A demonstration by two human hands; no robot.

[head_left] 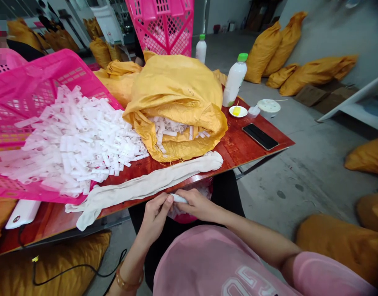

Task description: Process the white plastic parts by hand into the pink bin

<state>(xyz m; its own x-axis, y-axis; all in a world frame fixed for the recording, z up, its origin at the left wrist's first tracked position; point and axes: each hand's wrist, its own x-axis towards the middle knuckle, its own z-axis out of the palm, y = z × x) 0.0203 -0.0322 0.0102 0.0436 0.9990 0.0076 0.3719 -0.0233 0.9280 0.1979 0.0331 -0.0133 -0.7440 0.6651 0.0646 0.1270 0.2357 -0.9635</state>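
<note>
White tube (pixel 179 198) btwn LH (pixel 156 218), RH (pixel 201 204)

Hot-pink lattice crate (pixel 49 70), mustard-yellow woven sacks (pixel 176 82), white plastic tubes (pixel 80 144), pale pink T-shirt (pixel 207 263) with white lettering

Two hands (pixel 156 218), one white tube (pixel 178 198) between them, two green-capped plastic bottles (pixel 235 80), two pink plastic crates (pixel 49 78), one smartphone (pixel 260 137), one small white saucer (pixel 242 108), one cream cloth strip (pixel 139 187).

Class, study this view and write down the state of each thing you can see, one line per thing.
Left hand, curled.
Right hand, curled.
Small white piece, held between both hands.
Pink plastic crate, tilted.
White plastic tubes, loose heap.
Yellow woven sack, open, holding tubes.
White bottle, upright, green-capped.
Smartphone, lying flat, dark.
</note>
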